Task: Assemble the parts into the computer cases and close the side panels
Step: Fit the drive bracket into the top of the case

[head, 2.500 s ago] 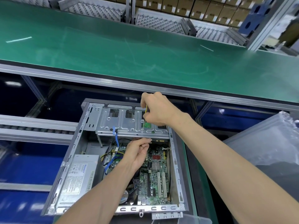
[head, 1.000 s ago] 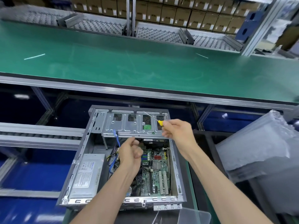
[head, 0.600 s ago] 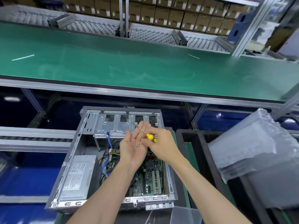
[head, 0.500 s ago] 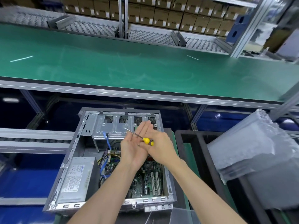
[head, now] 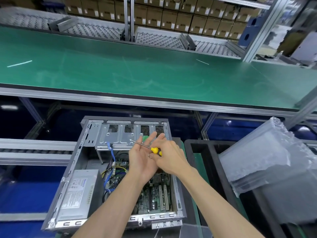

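Observation:
An open grey computer case (head: 72,170) lies in front of me, its side panel off. Inside are a silver drive cage (head: 120,137), a power supply (head: 77,191) and a green motherboard (head: 154,194). My left hand (head: 142,158) is held palm up over the case with straight fingers, and a small screw (head: 148,155) lies on the palm. My right hand (head: 169,157) grips a yellow-handled screwdriver (head: 155,150), its metal shaft pointing left across the left palm. The right fingertips touch the screw.
A green conveyor belt (head: 154,69) runs across behind the case. To the right stands a black tray (head: 193,152) with a stack of clear plastic bags (head: 267,160). Cardboard boxes (head: 171,16) fill the far shelves. A metal roller rail (head: 34,148) runs at the left.
My right hand left the drive cage and brought the screwdriver to my left hand. The left hand rose from inside the case and turned palm up with a screw on it.

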